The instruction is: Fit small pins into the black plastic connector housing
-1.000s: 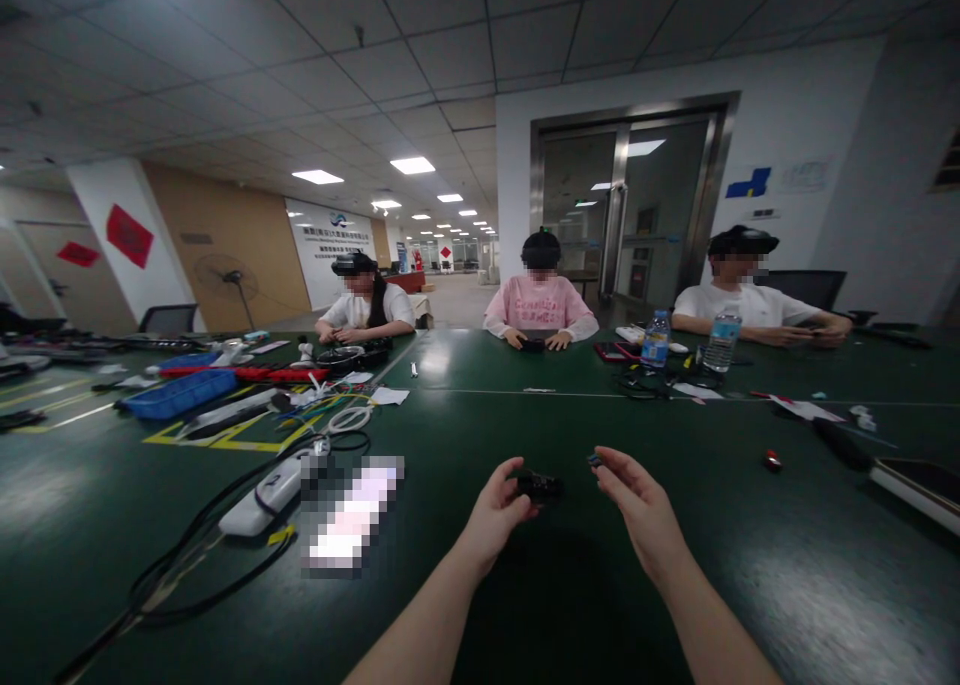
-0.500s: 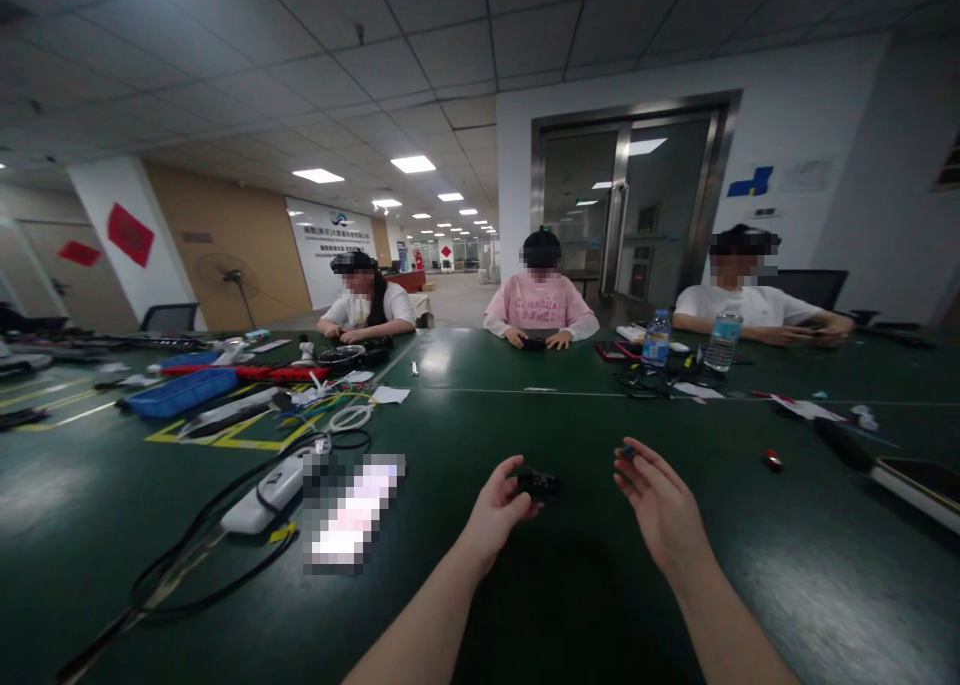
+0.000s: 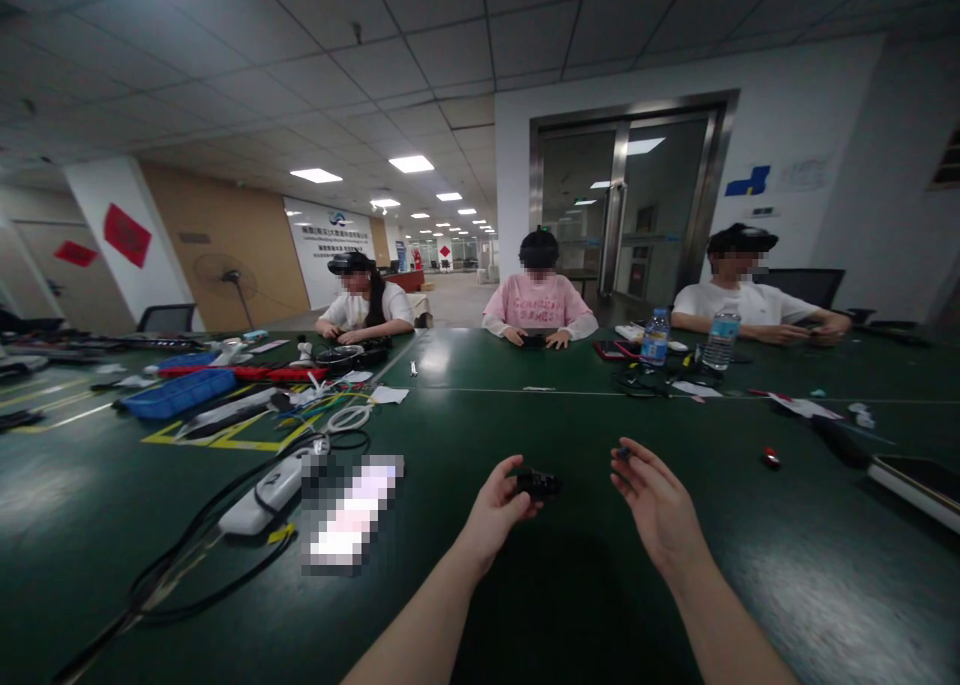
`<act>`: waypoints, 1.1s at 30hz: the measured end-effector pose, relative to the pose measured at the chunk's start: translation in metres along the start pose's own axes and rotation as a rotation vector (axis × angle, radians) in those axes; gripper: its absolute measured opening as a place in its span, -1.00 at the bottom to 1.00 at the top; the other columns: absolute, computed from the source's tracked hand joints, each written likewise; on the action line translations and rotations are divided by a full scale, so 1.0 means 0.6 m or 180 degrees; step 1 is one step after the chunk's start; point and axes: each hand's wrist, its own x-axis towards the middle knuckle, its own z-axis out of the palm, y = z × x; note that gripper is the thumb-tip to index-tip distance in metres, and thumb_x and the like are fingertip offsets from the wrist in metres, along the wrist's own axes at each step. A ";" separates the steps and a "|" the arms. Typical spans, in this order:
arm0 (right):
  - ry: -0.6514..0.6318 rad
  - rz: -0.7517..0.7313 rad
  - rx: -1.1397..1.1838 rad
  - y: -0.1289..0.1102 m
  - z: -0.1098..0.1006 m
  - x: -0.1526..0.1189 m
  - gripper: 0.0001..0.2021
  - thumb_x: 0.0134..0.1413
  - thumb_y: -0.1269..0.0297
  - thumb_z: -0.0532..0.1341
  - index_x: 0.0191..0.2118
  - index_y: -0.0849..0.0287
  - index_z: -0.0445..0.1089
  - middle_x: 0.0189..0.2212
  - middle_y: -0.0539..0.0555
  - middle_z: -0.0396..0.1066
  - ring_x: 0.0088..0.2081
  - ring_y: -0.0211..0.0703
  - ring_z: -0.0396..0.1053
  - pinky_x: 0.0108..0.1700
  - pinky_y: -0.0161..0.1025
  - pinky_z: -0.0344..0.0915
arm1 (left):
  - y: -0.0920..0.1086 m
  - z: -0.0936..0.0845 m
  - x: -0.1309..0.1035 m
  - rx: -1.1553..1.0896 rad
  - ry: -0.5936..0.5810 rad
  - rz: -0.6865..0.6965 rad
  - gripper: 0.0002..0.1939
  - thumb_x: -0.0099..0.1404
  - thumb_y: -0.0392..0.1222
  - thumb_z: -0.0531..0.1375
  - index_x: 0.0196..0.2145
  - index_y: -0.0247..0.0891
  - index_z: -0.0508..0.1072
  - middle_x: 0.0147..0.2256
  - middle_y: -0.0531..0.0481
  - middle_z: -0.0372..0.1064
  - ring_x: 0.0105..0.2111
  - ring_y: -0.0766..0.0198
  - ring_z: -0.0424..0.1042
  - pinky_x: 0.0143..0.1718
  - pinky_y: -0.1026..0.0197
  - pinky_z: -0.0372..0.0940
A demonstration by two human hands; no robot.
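- Two hands are showing in the lower centre of the frame, both raised above the dark green table (image 3: 570,605).
- Your left hand (image 3: 496,510) is pinching a small black device (image 3: 538,483) between thumb and fingertips; the device is sitting just above and right of that hand, clear of the table surface.
- Your right hand (image 3: 654,505) is holding a tiny dark part (image 3: 622,453) at its fingertips, with the remaining fingers loosely curled and the palm facing left.
- You are keeping the tiny dark part apart from the small black device, with a gap between the two hands.
- You are facing three seated people at the far edge of the table: one in the centre left of the frame, one in a pink top (image 3: 540,308) at centre, one at centre right. Their hands are resting on the table near their own items.
- Two water bottles (image 3: 655,338) are standing upright in the centre right of the frame, near the person at centre right.
- You are sitting right of a white power strip (image 3: 262,490) with black cables (image 3: 202,555), lying in the lower left.
- You are seeing a blue tray (image 3: 178,392) further back at the left.
- You are seeing a small red object (image 3: 769,456) lying alone at the right, well apart from your right hand.
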 end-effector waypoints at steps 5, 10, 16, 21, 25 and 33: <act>0.0018 -0.0036 -0.0077 -0.002 0.003 -0.003 -0.76 -0.17 0.22 0.30 -0.26 0.00 0.48 -0.29 0.01 0.47 -0.19 -0.06 0.39 -0.27 -0.21 0.37 | -0.001 0.000 0.000 -0.0033 0.0010 -0.0003 -0.37 0.12 -0.27 0.26 0.12 -0.21 0.14 -0.07 -0.20 0.34 -0.17 0.08 0.42 -0.09 0.01 0.23; 0.0039 0.0018 -0.0068 -0.005 0.013 -0.011 -0.75 -0.24 0.23 0.33 -0.30 0.02 0.49 -0.31 0.01 0.48 -0.18 -0.06 0.38 -0.26 -0.22 0.36 | -0.005 0.001 0.004 -0.0083 -0.0015 0.0048 -0.35 0.08 -0.24 0.30 0.10 -0.26 0.15 -0.10 -0.22 0.38 -0.22 0.10 0.44 -0.11 0.03 0.24; -0.0102 0.0017 -0.0081 -0.001 0.016 -0.013 -0.73 -0.27 0.20 0.37 -0.31 0.03 0.50 -0.32 0.00 0.47 -0.21 -0.08 0.38 -0.26 -0.23 0.34 | -0.010 0.001 0.009 -0.0155 -0.0029 0.0039 -0.29 0.01 -0.18 0.35 0.08 -0.28 0.18 -0.13 -0.22 0.40 -0.25 0.11 0.45 -0.14 0.06 0.25; -0.0252 -0.0010 -0.0225 0.005 0.016 -0.014 -0.71 -0.26 0.16 0.38 -0.28 0.02 0.50 -0.28 0.01 0.48 -0.18 -0.04 0.38 -0.19 -0.17 0.34 | -0.008 0.001 0.008 -0.0150 -0.0059 0.0014 -0.26 0.00 -0.17 0.36 0.10 -0.28 0.17 -0.12 -0.25 0.40 -0.22 0.07 0.44 -0.13 0.05 0.24; -0.0407 -0.0040 -0.0479 0.011 0.018 -0.017 -0.66 -0.25 0.13 0.38 -0.24 0.02 0.49 -0.25 0.02 0.48 -0.12 -0.01 0.37 -0.11 -0.12 0.30 | -0.004 0.006 0.005 -0.0158 -0.0003 0.0009 -0.25 -0.03 -0.15 0.37 0.09 -0.29 0.18 -0.13 -0.23 0.41 -0.25 0.09 0.45 -0.13 0.06 0.23; -0.0918 -0.0131 -0.1316 0.018 0.033 -0.028 -0.64 -0.20 0.07 0.36 -0.20 0.04 0.48 -0.19 0.06 0.48 -0.07 0.02 0.35 -0.01 -0.05 0.25 | -0.002 0.009 0.003 -0.0168 -0.0033 -0.0008 -0.27 -0.03 -0.17 0.37 0.07 -0.30 0.19 -0.15 -0.23 0.42 -0.25 0.11 0.45 -0.14 0.08 0.24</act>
